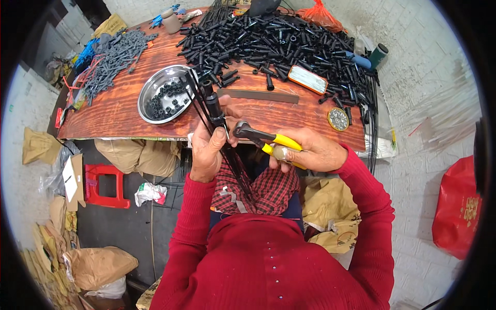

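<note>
My left hand [206, 152] is closed around a bundle of thin black rods [235, 168] and a black tubular piece [213, 105] that stands up above the fingers. The rods run down toward my lap. My right hand [312, 150] grips end-cutting pliers [285, 141] by their yellow handles. The dark head of the pliers is close to my left fingers, beside the lower end of the tubular piece. Whether the jaws touch anything is too small to tell. Just beyond my left hand, a steel bowl [146, 88] holds many small black rings [168, 98].
A large heap of black tubular parts [268, 44] covers the back of the wooden table [124, 116]. Grey parts [116, 59] lie at the left. A flat bar [263, 96], an orange-rimmed tray [308, 79] and a round tin [338, 119] lie nearer. A red stool [124, 203] stands below left.
</note>
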Motion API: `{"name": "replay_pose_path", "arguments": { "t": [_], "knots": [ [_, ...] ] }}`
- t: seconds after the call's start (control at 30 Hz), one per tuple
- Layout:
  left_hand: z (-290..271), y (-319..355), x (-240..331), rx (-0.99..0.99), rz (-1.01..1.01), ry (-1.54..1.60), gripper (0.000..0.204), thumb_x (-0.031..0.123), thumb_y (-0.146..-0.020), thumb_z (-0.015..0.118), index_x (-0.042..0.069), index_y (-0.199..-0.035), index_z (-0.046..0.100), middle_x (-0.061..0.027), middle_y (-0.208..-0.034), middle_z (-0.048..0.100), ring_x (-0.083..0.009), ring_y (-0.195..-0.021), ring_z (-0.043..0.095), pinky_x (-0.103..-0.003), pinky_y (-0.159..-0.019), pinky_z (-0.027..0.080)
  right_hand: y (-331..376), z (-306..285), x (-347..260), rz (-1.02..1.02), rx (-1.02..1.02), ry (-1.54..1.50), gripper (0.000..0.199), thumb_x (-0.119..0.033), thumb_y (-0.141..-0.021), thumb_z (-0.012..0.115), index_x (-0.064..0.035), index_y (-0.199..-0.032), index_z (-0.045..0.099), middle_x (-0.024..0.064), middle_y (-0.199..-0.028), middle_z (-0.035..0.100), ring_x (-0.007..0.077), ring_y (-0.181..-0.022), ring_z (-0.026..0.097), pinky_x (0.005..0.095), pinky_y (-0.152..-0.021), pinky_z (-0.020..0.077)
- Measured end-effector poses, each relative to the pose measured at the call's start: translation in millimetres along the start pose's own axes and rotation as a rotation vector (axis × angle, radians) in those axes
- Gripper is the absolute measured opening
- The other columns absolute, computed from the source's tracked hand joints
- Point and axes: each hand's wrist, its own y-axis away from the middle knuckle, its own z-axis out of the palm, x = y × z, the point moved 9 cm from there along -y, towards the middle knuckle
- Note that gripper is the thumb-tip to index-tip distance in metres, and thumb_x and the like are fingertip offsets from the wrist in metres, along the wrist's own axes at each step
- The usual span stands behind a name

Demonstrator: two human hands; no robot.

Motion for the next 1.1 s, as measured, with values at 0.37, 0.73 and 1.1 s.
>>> {"name": "replay_pose_path", "arguments": {
  "t": [0.37,0.73,1.1],
  "knots": [
    [-11.6,6.6,-9.9,0.089,0.067,-0.053,0.052,0.028,-0.097,0.058,-0.003,-0.135,0.043,-0.007,-0.101,0.058,-0.0119,-0.074,0.052,-0.025,-0.067,0.044,-10.9,-13.4,-13.9,-0.088,0.422,-0.063,0.042,-0.006,-0.09,0.06,-0.0021,-0.131,0.049,0.0042,-0.096,0.06,0.0075,-0.072,0.057,0.0219,-0.06,0.0499],
    [-1.8,2.7,26.8,0.09,0.105,-0.463,0.038,0.018,-0.098,0.055,-0.003,-0.128,0.046,-0.0078,-0.104,0.062,-0.0138,-0.089,0.059,-0.028,-0.082,0.048,-45.0,-17.1,8.5,-0.205,0.676,0.022,0.047,-0.007,-0.082,0.072,-0.0021,-0.124,0.05,0.0035,-0.102,0.06,0.0089,-0.087,0.058,0.0253,-0.075,0.0497],
    [-9.3,-1.3,50.0,0.096,-0.026,-0.608,0.035,-0.001,-0.084,0.067,-0.007,-0.118,0.057,-0.0087,-0.098,0.068,-0.0133,-0.088,0.065,-0.026,-0.079,0.053,-68.8,9.2,33.0,-0.238,0.589,-0.078,0.061,-0.004,-0.076,0.074,-0.002,-0.131,0.047,0.0081,-0.113,0.061,0.0157,-0.103,0.06,0.0311,-0.091,0.0484]
  ]
}}
